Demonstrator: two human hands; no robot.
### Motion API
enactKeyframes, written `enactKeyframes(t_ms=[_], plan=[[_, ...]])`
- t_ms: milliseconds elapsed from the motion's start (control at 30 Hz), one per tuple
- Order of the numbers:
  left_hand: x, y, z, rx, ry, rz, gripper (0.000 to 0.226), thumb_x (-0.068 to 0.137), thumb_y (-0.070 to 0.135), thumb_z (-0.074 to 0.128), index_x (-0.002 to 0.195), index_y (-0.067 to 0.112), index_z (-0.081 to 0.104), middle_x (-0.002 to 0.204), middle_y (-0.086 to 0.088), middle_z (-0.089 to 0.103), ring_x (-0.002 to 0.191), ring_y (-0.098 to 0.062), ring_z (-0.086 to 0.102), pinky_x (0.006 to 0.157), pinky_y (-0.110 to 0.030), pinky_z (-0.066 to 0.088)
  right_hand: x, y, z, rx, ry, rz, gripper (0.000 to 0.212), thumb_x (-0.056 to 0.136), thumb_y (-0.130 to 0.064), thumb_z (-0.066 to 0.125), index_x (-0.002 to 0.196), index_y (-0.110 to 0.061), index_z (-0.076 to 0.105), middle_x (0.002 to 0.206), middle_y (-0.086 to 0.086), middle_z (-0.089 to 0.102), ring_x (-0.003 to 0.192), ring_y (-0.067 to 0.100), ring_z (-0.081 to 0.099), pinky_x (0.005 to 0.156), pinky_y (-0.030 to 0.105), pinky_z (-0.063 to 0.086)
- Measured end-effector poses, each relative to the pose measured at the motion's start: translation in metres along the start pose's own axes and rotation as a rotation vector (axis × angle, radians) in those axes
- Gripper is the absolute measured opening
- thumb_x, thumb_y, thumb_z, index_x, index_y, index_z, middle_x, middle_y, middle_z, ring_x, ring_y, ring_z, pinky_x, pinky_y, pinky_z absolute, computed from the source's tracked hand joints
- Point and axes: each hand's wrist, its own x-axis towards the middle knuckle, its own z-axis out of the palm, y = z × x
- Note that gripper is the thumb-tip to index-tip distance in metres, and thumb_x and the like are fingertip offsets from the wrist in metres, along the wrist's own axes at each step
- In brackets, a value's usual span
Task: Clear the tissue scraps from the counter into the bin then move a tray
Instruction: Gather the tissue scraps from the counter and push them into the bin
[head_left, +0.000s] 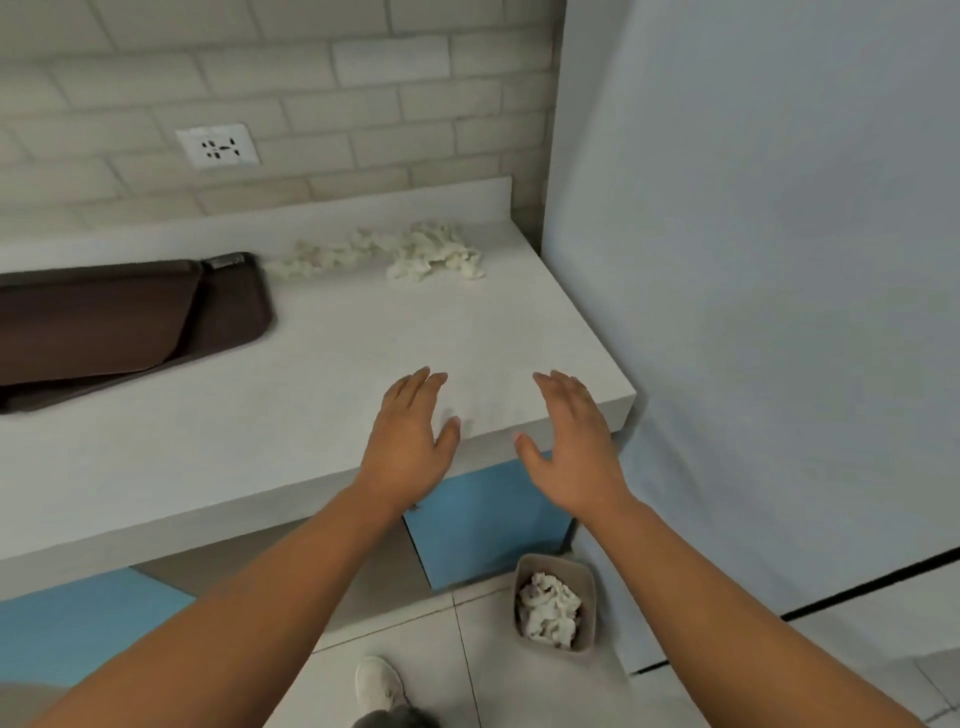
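While some tissue already fills the bin (555, 557) on the floor, a ragged line of tissue scraps (431, 254) lies at the counter's (363, 338) back edge, long axis left-right along the wall. Tray (130, 317) at far left, not yet moved. Left hand (410, 436) and right hand (571, 431): fingers straight, empty, over the front edge.

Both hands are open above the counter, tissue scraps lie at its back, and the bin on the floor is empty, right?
Not empty: the head view shows the bin holds crumpled tissue. The left hand and right hand are open above the counter, and tissue scraps lie at its back.
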Motion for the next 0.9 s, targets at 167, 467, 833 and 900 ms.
enactKeyframes(t_ms=[167, 467, 833, 900], plan=[[0.021, -0.037, -0.030, 0.029, 0.070, -0.063, 0.056, 0.098, 0.032, 0.056, 0.149, 0.017, 0.040, 0.157, -0.005, 0.034, 0.147, -0.025, 0.024, 0.120, -0.040, 0.025, 0.051, -0.031, 0.019, -0.010, -0.039, -0.090, 0.068, 0.093, -0.047, 0.050, 0.152, -0.026, 0.024, 0.161, 0.003, 0.022, 0.150, 0.023, 0.013, 0.120, 0.047, 0.021], [0.099, -0.142, -0.072, 0.065, 0.153, -0.139, 0.054, 0.096, 0.029, 0.059, 0.146, 0.016, 0.045, 0.157, -0.007, 0.036, 0.147, -0.025, 0.025, 0.119, -0.039, 0.026, 0.167, -0.081, 0.086, -0.044, -0.121, -0.166, 0.066, 0.094, -0.045, 0.052, 0.152, -0.025, 0.026, 0.161, 0.002, 0.021, 0.150, 0.023, 0.012, 0.120, 0.044, 0.021], [0.223, -0.284, -0.099, 0.188, 0.067, -0.120, 0.042, 0.096, 0.026, 0.059, 0.135, 0.012, 0.056, 0.143, -0.008, 0.053, 0.135, -0.029, 0.043, 0.110, -0.040, 0.038, 0.313, -0.141, 0.176, -0.061, -0.179, -0.167, 0.064, 0.094, -0.040, 0.054, 0.150, -0.019, 0.031, 0.160, 0.005, 0.024, 0.149, 0.024, 0.015, 0.119, 0.043, 0.022], [0.248, -0.303, -0.102, 0.259, 0.033, -0.106, 0.038, 0.095, 0.025, 0.059, 0.131, 0.012, 0.060, 0.134, -0.006, 0.060, 0.123, -0.032, 0.051, 0.099, -0.043, 0.046, 0.329, -0.146, 0.186, -0.062, -0.191, -0.156, 0.063, 0.095, -0.039, 0.054, 0.150, -0.020, 0.031, 0.160, 0.004, 0.024, 0.149, 0.023, 0.014, 0.119, 0.042, 0.020]])
